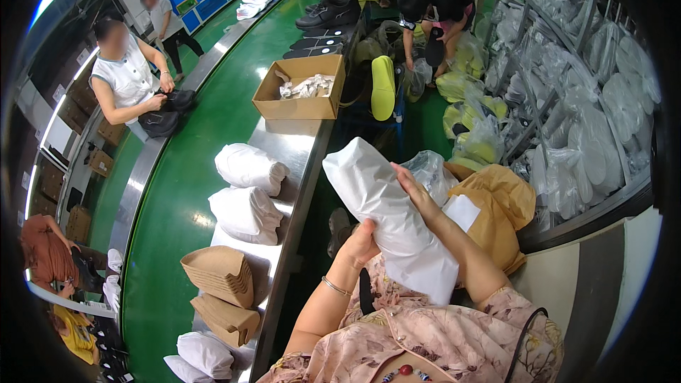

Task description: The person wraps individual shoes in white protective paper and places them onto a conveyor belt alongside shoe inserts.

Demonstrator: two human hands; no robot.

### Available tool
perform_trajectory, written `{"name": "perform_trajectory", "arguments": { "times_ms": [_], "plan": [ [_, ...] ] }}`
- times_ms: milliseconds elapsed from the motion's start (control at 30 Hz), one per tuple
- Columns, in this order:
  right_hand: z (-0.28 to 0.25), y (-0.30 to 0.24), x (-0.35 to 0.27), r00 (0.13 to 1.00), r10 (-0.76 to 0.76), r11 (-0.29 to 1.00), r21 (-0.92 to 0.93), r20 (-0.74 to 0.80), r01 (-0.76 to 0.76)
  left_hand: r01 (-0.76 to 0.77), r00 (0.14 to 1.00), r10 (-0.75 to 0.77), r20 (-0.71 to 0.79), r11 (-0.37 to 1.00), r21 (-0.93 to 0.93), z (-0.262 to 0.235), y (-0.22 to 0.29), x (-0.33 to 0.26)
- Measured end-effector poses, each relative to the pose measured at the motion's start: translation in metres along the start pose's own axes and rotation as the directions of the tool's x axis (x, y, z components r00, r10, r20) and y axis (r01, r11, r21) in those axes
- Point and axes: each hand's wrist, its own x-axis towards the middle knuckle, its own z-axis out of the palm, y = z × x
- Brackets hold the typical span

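The left hand (363, 242) is half curled against the lower left side of one white bundle (390, 213), thumb laid on the paper; its other fingers are mostly hidden. The right hand (418, 195) is also half curled, gripping the bundle's right side with its fingers pointing toward the upper end. Held between the two, the bundle tilts in front of the chest, just right of the metal ledge (287, 152).

On the table, two white wraps (246, 215) lie side by side, and two more (204, 354) lie at the near end. Between these pairs sit two stacks of brown inserts (216, 276). Farther up stands one open box (298, 108) with crumpled paper (308, 86) inside. Right of the box is one yellow-green sole (383, 89). One brown bag (507, 198) is near the right forearm. Across the table, a co-worker (124, 74) handles two dark shoes (159, 123).
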Motion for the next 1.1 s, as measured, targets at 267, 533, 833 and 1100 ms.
{"name": "perform_trajectory", "arguments": {
  "times_ms": [267, 533, 833, 1100],
  "plan": [
    [-0.020, -0.003, 0.024, 0.999, 0.013, 0.956, -0.293, 0.040, -0.001, -0.035, 0.933, 0.055, -0.357, 0.997, 0.063, 0.020, 0.014, 0.016],
    [-0.020, -0.075, -0.017, 0.916, 0.172, 0.961, -0.267, 0.363, -0.075, -0.227, 0.923, 0.259, -0.286, 0.964, 0.139, 0.018, 0.054, 0.042],
    [-0.001, -0.066, -0.017, 0.961, -0.258, 0.530, -0.818, 0.096, 0.224, -0.285, 0.898, 0.307, -0.316, 0.952, 0.114, 0.040, 0.058, 0.048],
    [0.001, -0.089, -0.024, 0.928, -0.283, 0.567, -0.738, 0.244, 0.367, -0.380, 0.844, 0.381, -0.377, 0.921, 0.081, 0.047, 0.073, 0.048]
  ]
}}
